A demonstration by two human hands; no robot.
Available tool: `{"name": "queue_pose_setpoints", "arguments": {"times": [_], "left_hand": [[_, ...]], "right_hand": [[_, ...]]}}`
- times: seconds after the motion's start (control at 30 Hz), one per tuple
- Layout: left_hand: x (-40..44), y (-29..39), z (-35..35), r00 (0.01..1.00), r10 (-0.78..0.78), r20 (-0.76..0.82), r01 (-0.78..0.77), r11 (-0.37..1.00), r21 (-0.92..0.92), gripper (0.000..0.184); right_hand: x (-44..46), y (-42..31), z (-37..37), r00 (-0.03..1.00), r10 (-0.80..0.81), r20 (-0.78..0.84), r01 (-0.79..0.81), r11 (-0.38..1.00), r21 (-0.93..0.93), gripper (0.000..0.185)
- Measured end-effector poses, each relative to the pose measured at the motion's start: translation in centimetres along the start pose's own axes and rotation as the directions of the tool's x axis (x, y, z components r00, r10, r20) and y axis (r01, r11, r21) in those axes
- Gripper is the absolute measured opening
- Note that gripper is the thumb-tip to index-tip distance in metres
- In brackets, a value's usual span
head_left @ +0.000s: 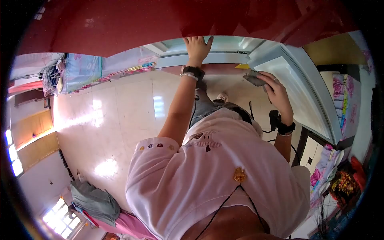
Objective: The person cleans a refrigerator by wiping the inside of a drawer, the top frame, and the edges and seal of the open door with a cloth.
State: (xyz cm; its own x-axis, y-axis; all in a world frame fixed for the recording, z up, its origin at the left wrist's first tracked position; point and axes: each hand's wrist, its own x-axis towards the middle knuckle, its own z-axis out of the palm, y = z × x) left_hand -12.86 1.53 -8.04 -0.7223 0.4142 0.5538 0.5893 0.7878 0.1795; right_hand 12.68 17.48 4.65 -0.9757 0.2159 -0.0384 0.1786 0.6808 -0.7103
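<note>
Work seems to be under way rather than finished: the white door (pixel 296 82) at the right already stands swung open, and a grey cloth (pixel 255 79) is in use or ready, right of the upper centre of the frame. The right hand (pixel 276 88) pinches it between thumb and fingers; whether it touches the door's edge I cannot tell. The left hand (pixel 196 49), upper centre, is stretched out with thumb apart, grasping nothing visible, its fingertips at the lower edge of the red panel (pixel 160 28). No treated surface can be told from an untouched one, so what is left stays unclear. Below the panel, the white-framed cabinet (pixel 218 57) shows a pale greenish inside; its contents cannot be made out.
</note>
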Motion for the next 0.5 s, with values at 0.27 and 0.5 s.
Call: {"name": "queue_pose_setpoints", "arguments": {"times": [0.27, 0.5], "left_hand": [[-4.1, -0.8, 2.7, 0.852, -0.523, 0.004, 0.377, 0.609, -0.697, 0.041], [-3.8, -4.0, 6.9, 0.326, -0.245, 0.913, 0.301, -0.889, -0.346, 0.060]], "right_hand": [[1.1, -0.1, 0.2, 0.999, -0.041, 0.018, 0.041, 0.999, -0.027, 0.035], [0.9, -0.6, 0.2, 1.000, -0.001, -0.018, 0.001, 1.000, 0.011, 0.033]]}}
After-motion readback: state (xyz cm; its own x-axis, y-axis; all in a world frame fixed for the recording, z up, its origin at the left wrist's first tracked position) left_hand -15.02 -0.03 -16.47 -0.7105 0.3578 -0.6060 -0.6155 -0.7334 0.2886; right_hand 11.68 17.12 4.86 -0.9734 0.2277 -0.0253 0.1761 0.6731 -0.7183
